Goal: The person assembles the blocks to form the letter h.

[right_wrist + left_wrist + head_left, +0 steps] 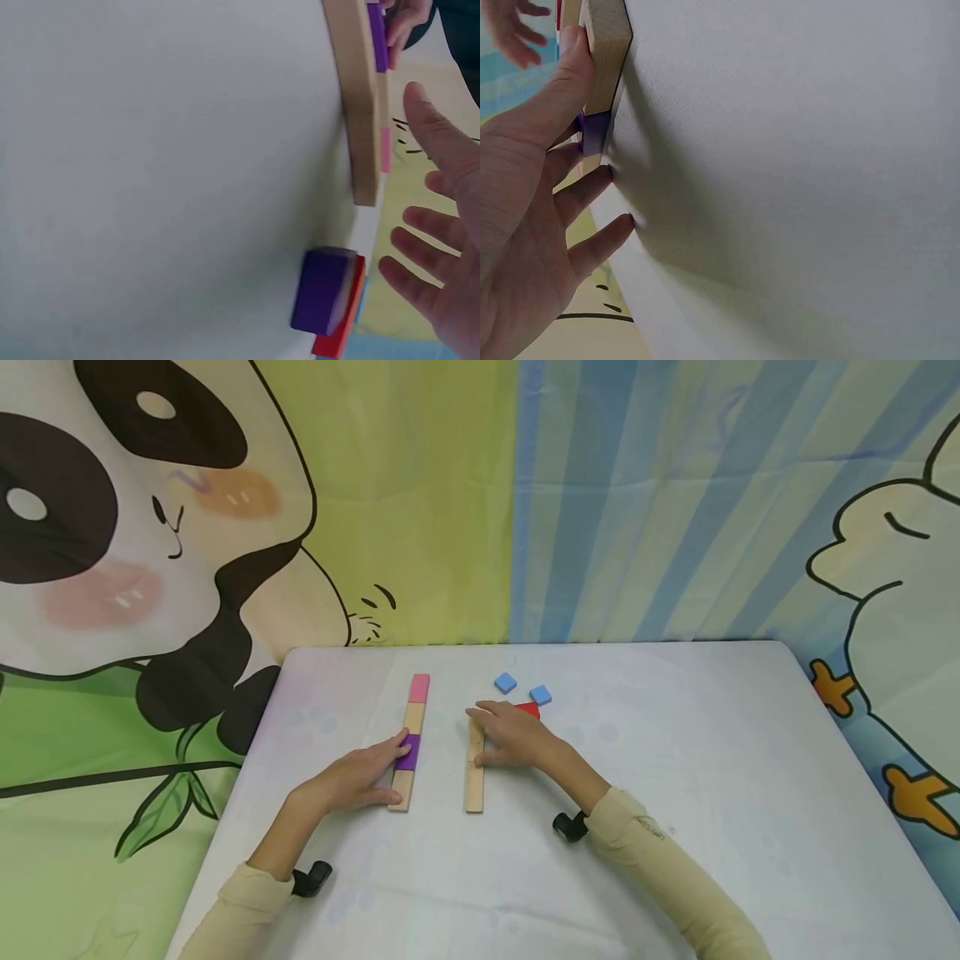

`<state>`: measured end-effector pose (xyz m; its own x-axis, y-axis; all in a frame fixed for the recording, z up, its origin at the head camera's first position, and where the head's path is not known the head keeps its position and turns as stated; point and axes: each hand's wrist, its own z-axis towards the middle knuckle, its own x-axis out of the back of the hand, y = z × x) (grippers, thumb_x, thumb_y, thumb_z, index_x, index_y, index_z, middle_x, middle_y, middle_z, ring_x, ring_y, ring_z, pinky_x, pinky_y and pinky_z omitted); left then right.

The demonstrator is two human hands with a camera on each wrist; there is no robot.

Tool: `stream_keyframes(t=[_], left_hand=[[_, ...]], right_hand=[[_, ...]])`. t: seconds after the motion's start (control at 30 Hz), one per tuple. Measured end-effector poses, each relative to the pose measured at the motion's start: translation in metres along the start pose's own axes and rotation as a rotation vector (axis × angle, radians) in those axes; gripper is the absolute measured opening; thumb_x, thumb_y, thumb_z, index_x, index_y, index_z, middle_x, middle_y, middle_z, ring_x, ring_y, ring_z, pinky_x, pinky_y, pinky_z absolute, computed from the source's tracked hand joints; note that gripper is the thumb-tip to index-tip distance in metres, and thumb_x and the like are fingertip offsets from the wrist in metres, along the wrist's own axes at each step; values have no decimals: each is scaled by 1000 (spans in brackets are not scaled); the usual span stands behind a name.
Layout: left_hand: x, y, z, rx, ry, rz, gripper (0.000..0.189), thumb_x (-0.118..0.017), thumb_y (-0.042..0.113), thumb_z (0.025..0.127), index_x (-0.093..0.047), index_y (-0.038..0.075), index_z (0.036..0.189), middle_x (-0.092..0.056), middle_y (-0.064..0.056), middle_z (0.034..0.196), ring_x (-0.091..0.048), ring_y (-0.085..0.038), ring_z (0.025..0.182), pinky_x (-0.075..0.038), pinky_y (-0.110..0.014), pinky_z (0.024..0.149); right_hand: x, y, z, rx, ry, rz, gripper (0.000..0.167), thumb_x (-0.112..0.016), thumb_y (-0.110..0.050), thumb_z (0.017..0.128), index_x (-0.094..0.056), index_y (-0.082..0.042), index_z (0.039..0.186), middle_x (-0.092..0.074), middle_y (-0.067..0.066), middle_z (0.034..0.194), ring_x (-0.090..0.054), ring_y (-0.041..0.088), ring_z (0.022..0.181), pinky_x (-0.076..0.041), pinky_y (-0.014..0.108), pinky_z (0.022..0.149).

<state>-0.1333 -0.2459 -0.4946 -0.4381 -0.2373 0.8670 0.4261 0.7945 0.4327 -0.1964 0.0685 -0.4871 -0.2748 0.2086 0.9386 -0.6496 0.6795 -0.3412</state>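
A straight row of wooden blocks lies on the left part of the table: pink (419, 688), plain wood, purple (407, 753), then a plain wood block (401, 791) nearest me. My left hand (352, 781) touches this row from its left side, thumb at the near plain block and fingertips by the purple one. To the right, a second row of plain wood blocks (474, 789) runs roughly alongside. Over its far part hovers my right hand (517, 735), fingers spread and holding nothing. In the right wrist view, a loose purple block (319, 292) sits past the row's end.
A red block (528, 709) shows partly behind the right hand. Beyond it lie two small blue blocks, one blue block (506, 682) to the left and another blue block (540, 695) to the right. The white table (675, 735) ends at a printed curtain (420, 527).
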Motion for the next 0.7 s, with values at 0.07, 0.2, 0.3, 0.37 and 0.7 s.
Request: stream_keyframes(t=[0.07,0.2,0.3,0.37,0.7], left_hand=[[0,0,0,-1,0,5,100,-71,46,83,-14,5,156,-25,-11,161,-31,-31,146,-33,-50,116],[0,0,-1,-9,10,11,99,-72,44,83,-18,4,155,-26,-14,160,-33,-33,145,-34,-51,115],[1,0,-1,-10,17,11,98,-72,44,83,-19,5,155,-26,-14,160,-34,-33,145,-34,-51,114],[1,0,-1,-4,13,10,99,-72,44,83,-18,5,155,-26,-13,161,-33,-32,145,-34,-51,115],[0,0,-1,-9,9,7,99,-71,45,83,-16,4,155,-25,-13,161,-32,-32,146,-33,-51,115]], right_hand=[[6,2,-3,14,72,-11,83,-74,-49,80,-41,-14,147,-45,12,149,-46,30,135,-45,45,108],[16,9,-9,5,156,-14,80,-75,-48,80,-44,-13,145,-47,12,147,-48,32,133,-50,46,102],[22,16,-14,-33,162,13,78,-74,-49,80,-46,-14,145,-47,12,148,-47,32,134,-51,46,100],[24,21,-17,-60,154,35,78,-74,-49,80,-46,-15,145,-47,11,148,-46,31,135,-51,48,100],[22,34,-27,-172,113,77,78,-75,-47,81,-44,-18,147,-46,10,149,-43,31,138,-47,50,105]])
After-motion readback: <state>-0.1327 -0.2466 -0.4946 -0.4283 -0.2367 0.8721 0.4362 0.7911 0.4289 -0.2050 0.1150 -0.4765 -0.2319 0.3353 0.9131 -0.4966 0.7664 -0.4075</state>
